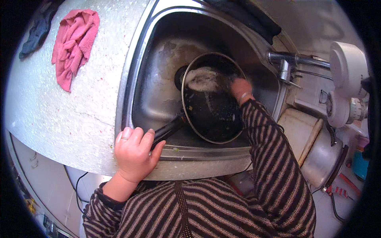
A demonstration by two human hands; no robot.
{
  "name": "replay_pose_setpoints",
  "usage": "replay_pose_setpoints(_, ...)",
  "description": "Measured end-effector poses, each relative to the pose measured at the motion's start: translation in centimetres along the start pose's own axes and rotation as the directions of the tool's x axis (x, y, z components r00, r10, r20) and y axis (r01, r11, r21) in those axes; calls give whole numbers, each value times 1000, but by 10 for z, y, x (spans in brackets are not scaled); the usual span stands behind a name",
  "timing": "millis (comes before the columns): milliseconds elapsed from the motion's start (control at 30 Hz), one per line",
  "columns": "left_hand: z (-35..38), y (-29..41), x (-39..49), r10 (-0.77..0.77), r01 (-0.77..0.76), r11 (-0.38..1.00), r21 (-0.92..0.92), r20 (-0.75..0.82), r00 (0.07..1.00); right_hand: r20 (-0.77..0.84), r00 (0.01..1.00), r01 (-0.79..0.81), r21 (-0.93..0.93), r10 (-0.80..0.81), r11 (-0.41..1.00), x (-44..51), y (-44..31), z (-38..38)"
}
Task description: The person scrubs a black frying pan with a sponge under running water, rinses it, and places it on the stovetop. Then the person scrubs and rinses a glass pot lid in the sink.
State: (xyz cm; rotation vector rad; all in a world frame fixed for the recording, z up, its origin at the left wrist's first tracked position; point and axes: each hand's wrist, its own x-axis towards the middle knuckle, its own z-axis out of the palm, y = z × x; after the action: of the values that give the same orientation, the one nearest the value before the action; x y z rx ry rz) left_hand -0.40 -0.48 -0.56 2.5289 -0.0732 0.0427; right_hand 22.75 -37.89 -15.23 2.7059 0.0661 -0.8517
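Note:
A dark frying pan (208, 119) sits in the stainless steel sink (160, 101), partly over the drain (179, 78). Its black handle (169, 128) points toward the front left corner. My left hand (135, 150) is closed around the end of that handle, by the sink's front rim. Whitish foam (202, 78) covers part of the pan's inside, and small pale specks dot the dark surface. Inside the right edge of the pan is my right hand (241, 89), blurred by motion. Its fingers are hard to make out, and whether they hold anything is not visible.
A pink cloth (76, 44) and a dark cloth (38, 32) lie on the speckled counter (98, 89) at left. Beyond the sink's right side are a metal faucet (285, 64) and a white faucet-type device (348, 71). A metal pot (323, 162) stands at lower right.

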Motion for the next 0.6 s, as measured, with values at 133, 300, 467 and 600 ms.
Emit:
replay_pose_setpoints(133, -2, 1, 0, -1, 1, 1000, -10, -3, 1000, 296, 952, -26, -170, 76, 985, -25, 22, 1)
replay_pose_setpoints(300, -1, 0, 3, -7, 7, 1000, 1, -17, 1000, -136, 990, -27, 36, 32, 999, 18, -52, -22)
replay_pose_setpoints(467, 0, 1, 0, -12, 12, 1000, -15, 17, 1000, -245, 936, 238, -94, -254, 967, 34, -46, -25)
replay_pose_setpoints(600, 0, 0, -1, -28, 28, 1000, -10, 9, 1000, 108, 978, 205, -308, -180, 929, 0, 8, -4)
